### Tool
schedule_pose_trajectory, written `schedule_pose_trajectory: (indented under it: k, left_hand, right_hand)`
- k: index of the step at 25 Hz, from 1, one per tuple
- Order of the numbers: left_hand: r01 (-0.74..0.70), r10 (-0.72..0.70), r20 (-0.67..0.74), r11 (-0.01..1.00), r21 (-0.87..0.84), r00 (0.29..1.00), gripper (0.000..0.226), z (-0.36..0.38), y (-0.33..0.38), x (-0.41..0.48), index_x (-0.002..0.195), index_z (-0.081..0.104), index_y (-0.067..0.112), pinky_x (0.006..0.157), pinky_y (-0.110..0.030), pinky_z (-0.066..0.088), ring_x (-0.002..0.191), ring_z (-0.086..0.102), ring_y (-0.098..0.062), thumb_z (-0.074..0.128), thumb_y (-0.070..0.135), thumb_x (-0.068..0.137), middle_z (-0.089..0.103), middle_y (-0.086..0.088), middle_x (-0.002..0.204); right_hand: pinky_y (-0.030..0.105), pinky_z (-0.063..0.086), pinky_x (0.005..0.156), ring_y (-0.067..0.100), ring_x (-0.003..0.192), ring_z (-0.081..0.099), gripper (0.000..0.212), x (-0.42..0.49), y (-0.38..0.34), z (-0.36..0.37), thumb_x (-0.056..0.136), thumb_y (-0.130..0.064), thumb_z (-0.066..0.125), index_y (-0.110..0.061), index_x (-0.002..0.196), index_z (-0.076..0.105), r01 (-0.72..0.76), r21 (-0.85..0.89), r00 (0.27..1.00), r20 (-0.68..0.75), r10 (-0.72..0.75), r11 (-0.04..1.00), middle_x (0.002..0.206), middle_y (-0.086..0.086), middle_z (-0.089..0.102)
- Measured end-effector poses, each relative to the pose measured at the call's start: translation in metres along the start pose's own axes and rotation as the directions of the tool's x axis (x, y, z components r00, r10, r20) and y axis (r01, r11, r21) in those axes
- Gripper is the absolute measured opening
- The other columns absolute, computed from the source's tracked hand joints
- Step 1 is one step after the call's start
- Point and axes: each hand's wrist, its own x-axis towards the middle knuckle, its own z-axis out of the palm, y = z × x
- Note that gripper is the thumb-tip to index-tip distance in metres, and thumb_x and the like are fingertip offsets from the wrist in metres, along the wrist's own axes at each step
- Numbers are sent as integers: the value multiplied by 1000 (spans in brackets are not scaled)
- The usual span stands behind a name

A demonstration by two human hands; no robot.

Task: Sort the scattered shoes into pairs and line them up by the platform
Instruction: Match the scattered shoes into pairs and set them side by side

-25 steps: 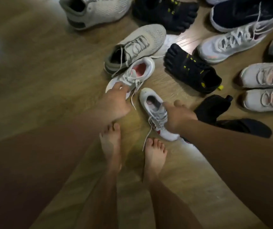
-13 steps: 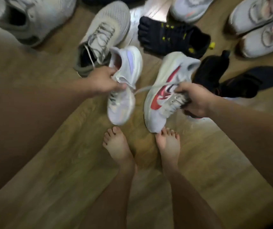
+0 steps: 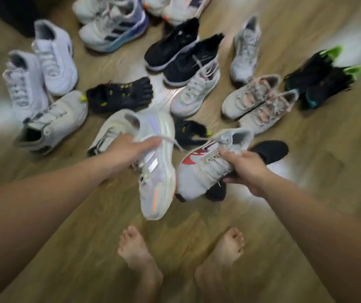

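My left hand point(image 3: 129, 153) grips a white sneaker with silver stripes and an orange mark point(image 3: 156, 171) by its collar, held above the floor with the toe pointing down. My right hand point(image 3: 244, 166) holds a white sneaker with a red logo point(image 3: 199, 171) by its laced top, also lifted. Many shoes lie scattered on the wooden floor point(image 3: 306, 171) beyond them: a grey sneaker point(image 3: 50, 125), black toe shoes point(image 3: 120, 94), a pinkish-white pair point(image 3: 260, 101) and a black pair point(image 3: 184, 55).
My bare feet point(image 3: 140, 256) stand on the floor below the held shoes. A white pair point(image 3: 41, 68) lies at the left, black shoes with green soles point(image 3: 321, 77) at the right, a black shoe point(image 3: 269, 149) behind my right hand. A dark edge point(image 3: 11, 14) fills the top-left corner.
Both hands took hold of a sneaker each and lifted them off the floor. The view has since swung up, showing more of the scattered shoes.
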Motion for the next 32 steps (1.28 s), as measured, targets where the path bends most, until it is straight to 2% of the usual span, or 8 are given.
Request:
schedule_pose_trajectory:
  k: [3,6,10,14,19,21,25,32]
  left_hand:
    - [51,-38,-77,983,177,996,56,29,33,4,80,73,18,63,-30,48,77,67,-18,65,73,71,73,0,78]
    - [85,-70,-102,984,154,992,61,65,78,11,91,71,16,74,-34,56,81,69,-22,64,73,71,73,-4,87]
    - [63,-59,-56,996,56,997,47,100,131,22,97,71,14,75,-41,61,83,71,-22,81,50,68,74,-5,91]
    - [-12,-1,51,968,250,999,29,113,160,39,84,72,19,49,-16,47,70,68,-5,88,29,62,71,12,73]
    - [67,-72,13,965,253,997,29,111,147,66,91,71,18,67,-29,54,79,67,-14,85,30,69,71,2,86]
    - [60,-84,53,931,361,995,31,102,144,84,93,68,22,63,-29,49,81,65,-16,83,36,70,70,3,88]
    - [-39,9,60,855,517,998,28,79,168,128,76,57,27,62,-28,40,83,63,-25,79,43,68,67,-2,86]
    - [-58,0,136,903,427,991,25,87,176,147,84,63,18,69,-27,48,86,65,-19,73,38,74,68,0,87]
  right_hand:
    - [36,61,64,21,85,72,29,3,-7,-43,82,-42,74,-18,97,69,-2,64,995,-100,8,998,94,2,75]
    - [28,57,58,20,90,70,31,-6,-13,-102,83,-43,72,-21,104,67,-5,97,991,-132,18,995,101,0,73]
    - [36,60,68,18,81,69,23,-19,-27,-168,83,-43,71,-21,90,71,-1,17,992,-130,3,1000,91,-1,75]
    - [41,59,74,21,79,67,14,-7,-51,-203,86,-35,71,-21,85,71,44,-67,990,-130,-53,997,88,2,74]
    - [34,54,62,23,72,63,16,36,-92,-198,78,-32,72,-17,74,67,18,-285,993,-106,-50,958,80,3,69]
    - [32,51,57,24,66,57,18,55,-115,-192,69,-31,66,-15,65,60,-26,-336,989,-146,-24,941,71,7,61]
    - [39,60,57,31,67,63,29,111,-190,-179,74,-26,61,2,79,63,-15,-440,984,-165,-65,898,77,16,61]
    - [54,55,76,40,81,65,29,240,-332,-115,82,-31,58,-3,86,65,250,-612,890,-160,-427,750,84,22,66]
